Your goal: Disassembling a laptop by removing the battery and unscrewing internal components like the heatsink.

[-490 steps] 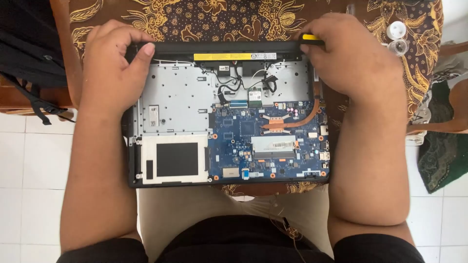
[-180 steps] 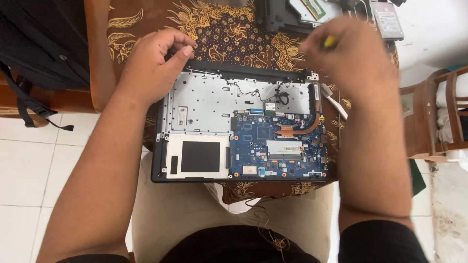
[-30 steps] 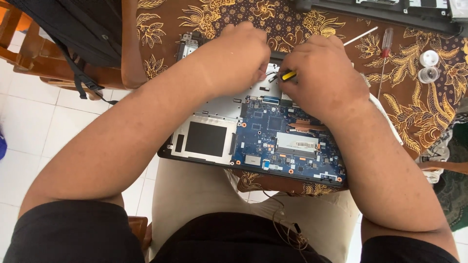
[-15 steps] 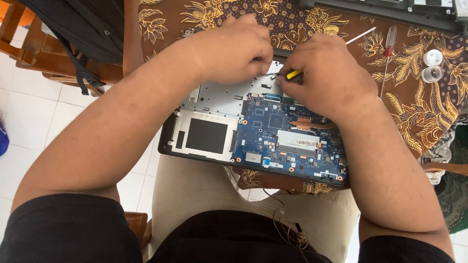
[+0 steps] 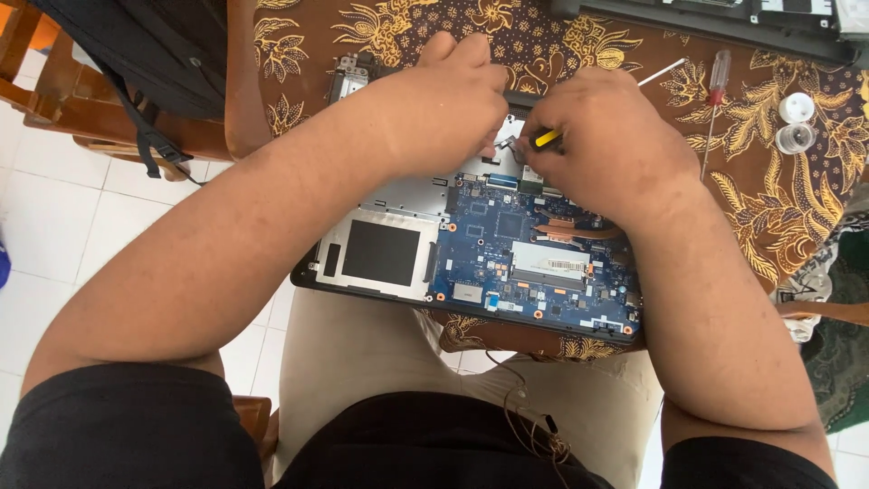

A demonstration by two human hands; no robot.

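Opened laptop base (image 5: 471,244) at frame centre, long axis left-right. Both hands meet at its upper edge: right hand (image 5: 606,145) clenched on yellow-tipped screwdriver (image 5: 546,138), left hand (image 5: 453,104) pinching small part beside tip.

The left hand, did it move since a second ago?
Barely. The left hand still rests at the opened laptop's top edge, beside the right hand and its yellow-tipped tool.

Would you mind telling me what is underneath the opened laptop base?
A brown tablecloth with gold flowers lies under the opened laptop base, whose near edge overhangs the person's lap. The table surface beneath the cloth is covered.
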